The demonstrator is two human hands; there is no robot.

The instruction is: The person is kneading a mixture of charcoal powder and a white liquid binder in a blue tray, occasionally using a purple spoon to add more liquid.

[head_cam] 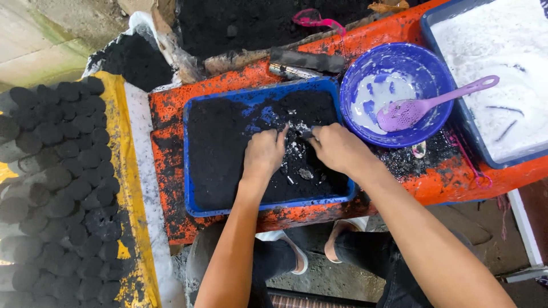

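An orange table (399, 34), smeared black across much of its top, carried the work, with a yellow board (123, 171) beside it packed with rows of round black briquettes (57, 171). A heap of loose black powder (131, 57) lay in a plastic sack at the table's far corner.

On the table sat a blue tray (194, 171) filled with black powder (222, 148), flecked with white near its middle. A second blue tray (456, 108) at the far right held white powder (491, 63). Between the two stood a blue bowl (425, 68) streaked with white paste, a purple slotted spoon (422, 105) resting in it with its handle out over the rim.

The person, seated with knees under the table's near edge, had both hands down in the black tray. The left hand (264, 154) lay knuckles up on the powder, fingers drawn together and curled, their tips meeting the white-flecked patch. The right hand (339, 148) was just beside it, fingers closed and bent inward toward the same spot; whether they pinched a lump could not be told. The two hands' fingertips nearly met.

A dark stick-like tool (308, 60) lay behind the tray, and a pink object (314, 20) rested at the table's far edge.
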